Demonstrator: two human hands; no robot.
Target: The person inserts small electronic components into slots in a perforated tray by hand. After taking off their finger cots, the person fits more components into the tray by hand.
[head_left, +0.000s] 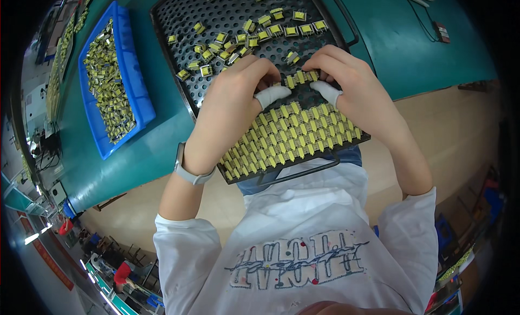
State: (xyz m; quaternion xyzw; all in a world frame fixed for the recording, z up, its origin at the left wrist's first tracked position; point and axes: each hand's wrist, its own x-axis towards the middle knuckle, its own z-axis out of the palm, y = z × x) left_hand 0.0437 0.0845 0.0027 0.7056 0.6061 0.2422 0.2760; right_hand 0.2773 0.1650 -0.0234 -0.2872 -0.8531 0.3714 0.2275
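Pinching short row of yellow parts (pixel 302 78) between left hand (pixel 238 93) and right hand (pixel 352 85), grips clamped, over perforated tray (pixel 227 11).

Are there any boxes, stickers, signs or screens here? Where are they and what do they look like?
Blue bin: left on the green table, long and open, full of small yellow parts.
Small dark red tag: far right on the table, flat rectangle beside thin wires.
Red banner: low left in the background, a long strip.
No screens.

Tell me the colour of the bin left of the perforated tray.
Blue bin, seen in the head view.
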